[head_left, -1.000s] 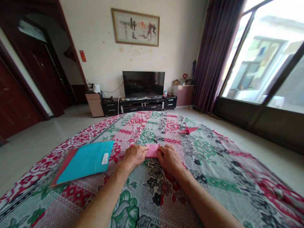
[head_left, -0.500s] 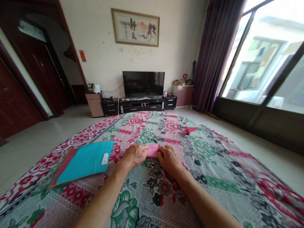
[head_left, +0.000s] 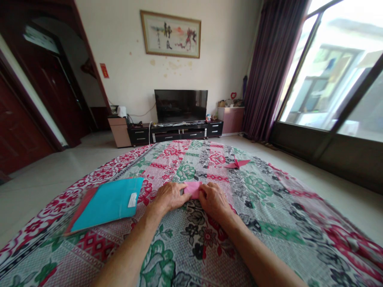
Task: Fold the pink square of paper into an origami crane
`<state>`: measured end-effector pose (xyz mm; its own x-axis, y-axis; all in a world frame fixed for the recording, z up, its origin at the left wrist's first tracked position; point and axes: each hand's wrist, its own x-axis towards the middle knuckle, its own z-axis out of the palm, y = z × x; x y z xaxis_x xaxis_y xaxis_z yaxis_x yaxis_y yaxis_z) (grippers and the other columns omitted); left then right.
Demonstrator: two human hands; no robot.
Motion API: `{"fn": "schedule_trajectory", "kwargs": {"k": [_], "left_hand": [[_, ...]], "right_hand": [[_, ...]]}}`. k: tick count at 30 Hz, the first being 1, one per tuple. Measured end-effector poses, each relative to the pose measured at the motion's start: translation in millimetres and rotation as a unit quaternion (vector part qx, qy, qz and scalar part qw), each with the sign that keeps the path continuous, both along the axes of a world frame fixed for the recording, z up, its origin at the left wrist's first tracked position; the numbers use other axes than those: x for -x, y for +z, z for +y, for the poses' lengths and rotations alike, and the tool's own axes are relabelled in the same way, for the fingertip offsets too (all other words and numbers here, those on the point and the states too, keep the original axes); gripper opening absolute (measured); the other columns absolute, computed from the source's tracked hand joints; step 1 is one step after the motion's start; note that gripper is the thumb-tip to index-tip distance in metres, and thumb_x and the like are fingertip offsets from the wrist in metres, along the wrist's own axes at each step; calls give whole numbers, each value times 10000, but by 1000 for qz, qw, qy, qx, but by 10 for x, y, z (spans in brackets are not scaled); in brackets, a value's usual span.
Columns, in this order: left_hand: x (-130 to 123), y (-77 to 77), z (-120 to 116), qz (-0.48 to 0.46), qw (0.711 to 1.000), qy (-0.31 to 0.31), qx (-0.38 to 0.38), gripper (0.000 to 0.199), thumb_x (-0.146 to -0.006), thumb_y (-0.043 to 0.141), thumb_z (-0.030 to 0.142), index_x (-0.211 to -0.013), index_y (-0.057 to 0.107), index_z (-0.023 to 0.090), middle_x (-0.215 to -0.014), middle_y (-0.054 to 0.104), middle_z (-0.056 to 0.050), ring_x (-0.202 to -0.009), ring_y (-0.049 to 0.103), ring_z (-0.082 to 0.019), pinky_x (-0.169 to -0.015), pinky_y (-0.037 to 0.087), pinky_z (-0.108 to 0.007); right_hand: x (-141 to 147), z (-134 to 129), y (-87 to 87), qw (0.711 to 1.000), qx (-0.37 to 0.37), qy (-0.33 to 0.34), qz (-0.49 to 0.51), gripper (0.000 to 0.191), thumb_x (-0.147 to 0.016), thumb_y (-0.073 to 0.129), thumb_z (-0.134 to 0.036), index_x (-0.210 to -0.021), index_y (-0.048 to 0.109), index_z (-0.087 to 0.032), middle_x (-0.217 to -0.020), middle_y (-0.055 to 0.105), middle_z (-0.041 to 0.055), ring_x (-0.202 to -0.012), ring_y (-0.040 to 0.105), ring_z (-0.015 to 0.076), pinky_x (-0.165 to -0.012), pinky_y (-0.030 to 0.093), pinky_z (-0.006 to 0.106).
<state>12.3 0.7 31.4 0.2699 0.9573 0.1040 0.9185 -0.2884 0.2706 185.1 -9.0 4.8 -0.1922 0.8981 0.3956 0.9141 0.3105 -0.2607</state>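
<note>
A small folded piece of pink paper [head_left: 193, 189] lies on the patterned tablecloth [head_left: 185, 235] between my hands. My left hand [head_left: 171, 196] is at its left end, with thumb and index finger parted and their tips touching the paper's edge. At the right end, the curled fingers of my right hand [head_left: 214, 198] pinch the paper; its fingertips are partly hidden. Further back to the right stands a folded red paper figure [head_left: 237, 164] with pointed ends. A flat turquoise packet [head_left: 109, 204] with a white label rests to the left, over something reddish.
Beyond the round table are a television [head_left: 181, 106] on a low black cabinet [head_left: 167, 134], a framed picture [head_left: 171, 34] on the wall, and a purple curtain [head_left: 263, 71] beside the window at right.
My left thumb has moved away from the index finger, down and to the right along the paper's near edge. My right hand has barely moved.
</note>
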Motion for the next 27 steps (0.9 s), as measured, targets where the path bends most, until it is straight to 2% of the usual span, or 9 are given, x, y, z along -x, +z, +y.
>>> {"fn": "schedule_trajectory", "kwargs": {"k": [15, 21, 27], "left_hand": [[-14, 33, -26, 38, 999, -22, -14, 420, -826, 383, 528, -1050, 653, 298, -925, 709, -80, -836, 644, -232, -702, 462, -328], [-15, 0, -2, 47, 999, 1, -9, 414, -782, 456, 519, -1106, 618, 319, -955, 705, -61, -893, 638, -228, -750, 465, -317], [-23, 14, -21, 39, 999, -7, -7, 392, -792, 454, 489, -1090, 622, 299, -915, 704, -74, -870, 643, -237, -715, 468, -316]], "right_hand": [[-8, -13, 12, 999, 23, -15, 16, 199, -826, 451, -214, -800, 644, -175, -763, 572, 53, -743, 510, 150, -674, 333, 230], [-44, 3, -22, 997, -14, -70, 31, 257, -812, 504, -340, -972, 622, -178, -986, 571, 97, -920, 499, 209, -805, 329, 294], [13, 113, -45, 995, 6, -90, 50, 317, -789, 513, -410, -983, 608, -177, -1129, 548, 113, -1044, 455, 258, -856, 296, 364]]}}
